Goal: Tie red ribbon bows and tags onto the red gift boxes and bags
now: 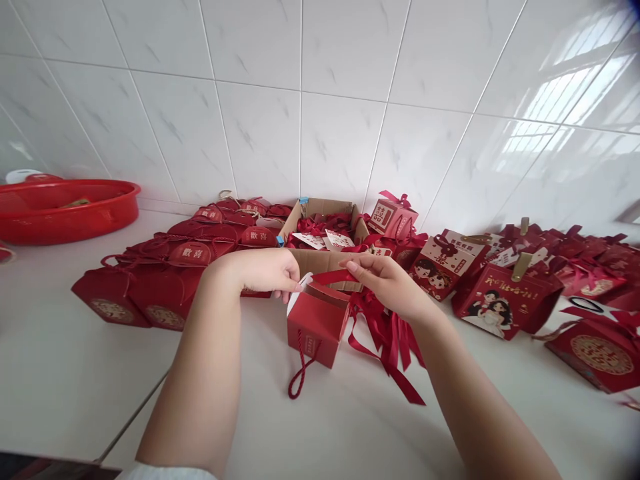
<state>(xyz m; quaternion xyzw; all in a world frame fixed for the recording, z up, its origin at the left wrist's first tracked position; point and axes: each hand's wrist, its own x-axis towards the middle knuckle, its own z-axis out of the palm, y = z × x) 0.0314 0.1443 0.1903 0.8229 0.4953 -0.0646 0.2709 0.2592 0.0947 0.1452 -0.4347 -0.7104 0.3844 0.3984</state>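
A small red gift box (318,323) stands on the white table with its top flaps raised. From its front hangs a twisted red cord handle (297,385). My left hand (277,272) is closed at the box's upper left, fingers pinching its pale-edged top flap. Over the box top, my right hand (383,277) pinches a red ribbon (333,276) between thumb and fingers. The ribbon stretches leftward toward the flap; its far end is hidden there. Beside the box, under my right hand, lies a loose bundle of red ribbons (393,340).
Several dark red boxes (185,257) crowd together at left. Behind my hands, an open cardboard carton (327,259) holds ribbons and cards. Printed wedding boxes (493,297) line the right side. A red plastic basin (65,217) sits far left, near the tiled wall (260,133).
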